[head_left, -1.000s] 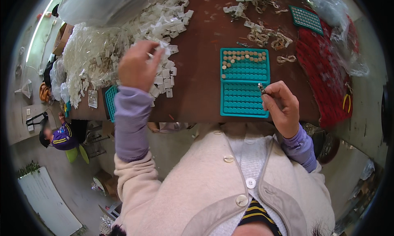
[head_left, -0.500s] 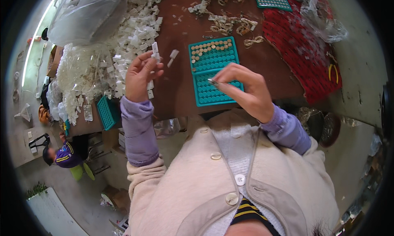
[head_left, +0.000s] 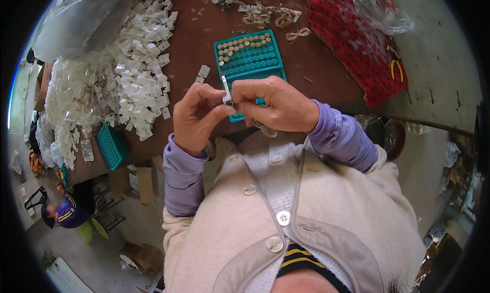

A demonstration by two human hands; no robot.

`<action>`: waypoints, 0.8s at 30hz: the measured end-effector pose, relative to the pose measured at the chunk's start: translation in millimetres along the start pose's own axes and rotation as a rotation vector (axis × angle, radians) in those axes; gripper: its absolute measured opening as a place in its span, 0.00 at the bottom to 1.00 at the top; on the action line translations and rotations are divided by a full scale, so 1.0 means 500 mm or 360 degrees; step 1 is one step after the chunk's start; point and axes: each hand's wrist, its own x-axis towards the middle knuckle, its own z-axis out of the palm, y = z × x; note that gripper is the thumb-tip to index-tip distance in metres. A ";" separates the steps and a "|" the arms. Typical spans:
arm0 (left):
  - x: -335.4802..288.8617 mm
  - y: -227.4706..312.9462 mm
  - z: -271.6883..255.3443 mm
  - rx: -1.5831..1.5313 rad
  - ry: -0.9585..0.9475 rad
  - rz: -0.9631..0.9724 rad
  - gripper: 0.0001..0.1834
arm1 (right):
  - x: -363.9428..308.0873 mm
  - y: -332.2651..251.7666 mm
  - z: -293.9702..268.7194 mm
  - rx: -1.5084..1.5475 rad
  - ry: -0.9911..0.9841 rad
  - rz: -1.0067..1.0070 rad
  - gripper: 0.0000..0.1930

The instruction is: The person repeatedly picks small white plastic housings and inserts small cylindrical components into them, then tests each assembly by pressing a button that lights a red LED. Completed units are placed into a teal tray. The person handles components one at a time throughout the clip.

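Note:
In front of my chest, my left hand (head_left: pixel 196 117) pinches a small white plastic case (head_left: pixel 225 89), a thin flap of it standing up. My right hand (head_left: pixel 279 107) meets it from the other side, fingers pressed together at the case's lower end. Whatever my right fingers hold is mostly hidden; a bit of dark metal shows between the hands. Just beyond lies a teal tray (head_left: pixel 278 51) with rows of round slots, its lower part covered by my right hand. Pale round discs (head_left: pixel 246 41) fill some of its far rows. Another small white case (head_left: pixel 203 72) rests past my left fingers.
Piled white plastic pieces (head_left: pixel 145 58) and a clear bag (head_left: pixel 81 22) cover the table's left. Tangled beige cords (head_left: pixel 260 17) lie at the back. On the right are red cloth (head_left: pixel 347 43) and yellow-handled pliers (head_left: pixel 396 71). A person (head_left: pixel 71 211) sits at far left.
My hands have come together: the left moved right and down with the white case, and the right moved left from over the tray to meet it. The view has shifted slightly.

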 end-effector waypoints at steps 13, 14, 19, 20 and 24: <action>-0.004 0.003 0.109 -0.0253 0.0522 -0.0504 0.09 | -0.055 0.032 -0.007 -0.0966 0.0729 -0.0477 0.07; -0.001 -0.003 0.110 -0.0355 0.0530 -0.0532 0.09 | -0.057 0.037 -0.004 -0.0904 0.0750 -0.0443 0.07; -0.001 -0.031 0.119 -0.0333 0.0552 -0.0462 0.08 | -0.049 0.048 -0.005 -0.1171 0.0888 -0.0732 0.07; -0.006 -0.033 0.122 -0.0268 0.0534 -0.0453 0.08 | -0.046 0.047 -0.007 -0.1269 0.0882 -0.0770 0.07; -0.022 -0.039 0.120 -0.0347 0.0497 -0.0513 0.09 | -0.032 0.037 -0.004 -0.1436 0.0656 -0.0821 0.08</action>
